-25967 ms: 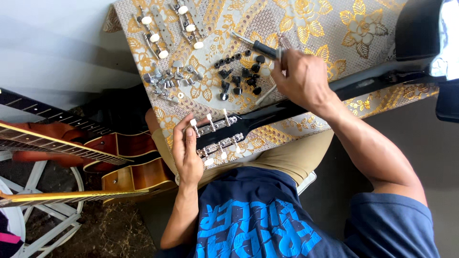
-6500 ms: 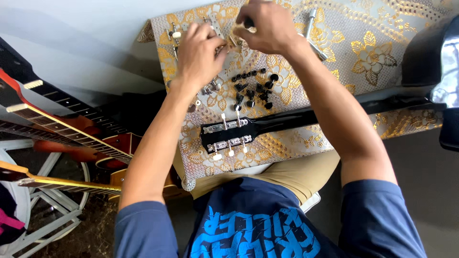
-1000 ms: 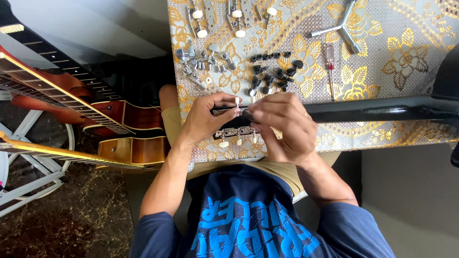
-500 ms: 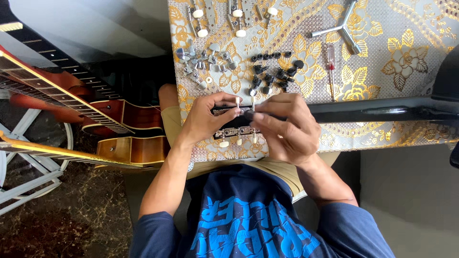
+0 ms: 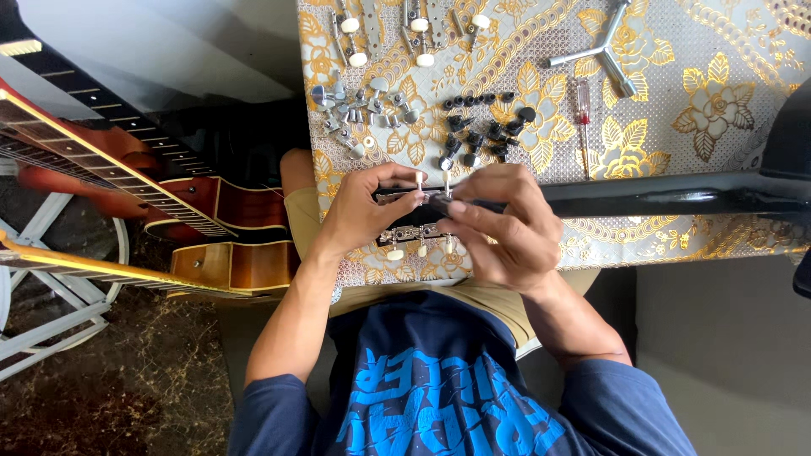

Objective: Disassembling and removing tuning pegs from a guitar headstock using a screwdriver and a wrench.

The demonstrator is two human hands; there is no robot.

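A black guitar's headstock [image 5: 407,233], with white tuner buttons along both edges, lies on a gold-flowered cloth [image 5: 676,110] over my lap. Its black neck [image 5: 659,201] runs off to the right. My left hand [image 5: 359,215] grips the headstock's left end, thumb and fingers around it. My right hand [image 5: 507,228] closes over the right part of the headstock, its fingertips pinched at the top row of tuner posts. I cannot tell whether a small part sits between those fingertips.
On the cloth beyond my hands lie a pile of silver tuners [image 5: 346,114], several small black parts [image 5: 486,127], tuner strips with white buttons [image 5: 380,25], a Y-shaped wrench [image 5: 604,55] and a red-handled screwdriver [image 5: 583,105]. Acoustic guitars [image 5: 203,211] lean at the left.
Over the last second my right hand's fingers have shifted slightly on the headstock. Earlier both hands were up among the parts on the cloth; now both are on the headstock.
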